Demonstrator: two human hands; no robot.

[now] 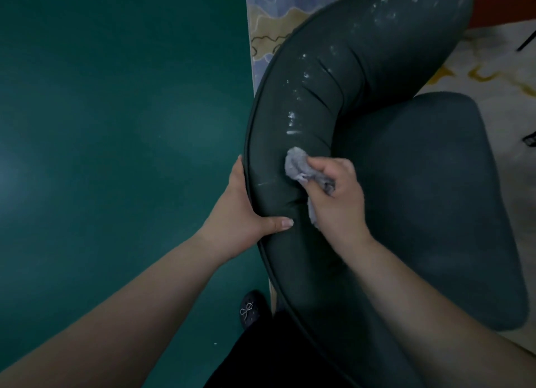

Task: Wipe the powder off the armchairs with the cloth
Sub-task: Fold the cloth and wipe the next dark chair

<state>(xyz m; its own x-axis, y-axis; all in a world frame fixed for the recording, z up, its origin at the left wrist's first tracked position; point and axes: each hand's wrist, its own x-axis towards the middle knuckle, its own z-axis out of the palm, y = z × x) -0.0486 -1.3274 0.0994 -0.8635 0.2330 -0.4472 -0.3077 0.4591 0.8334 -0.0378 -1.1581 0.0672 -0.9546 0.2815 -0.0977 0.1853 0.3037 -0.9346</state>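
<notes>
Right hand (336,196) presses crumpled cloth (298,164); powder-flecked padded armchair (333,68).

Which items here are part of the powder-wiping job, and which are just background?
In the job:
- cloth, bunched in the right hand
- armchair, its curved backrest gripped by the left hand
- powder, white streaks along the backrest top

Just there:
- patterned rug
- green floor
- dark shoe
</notes>
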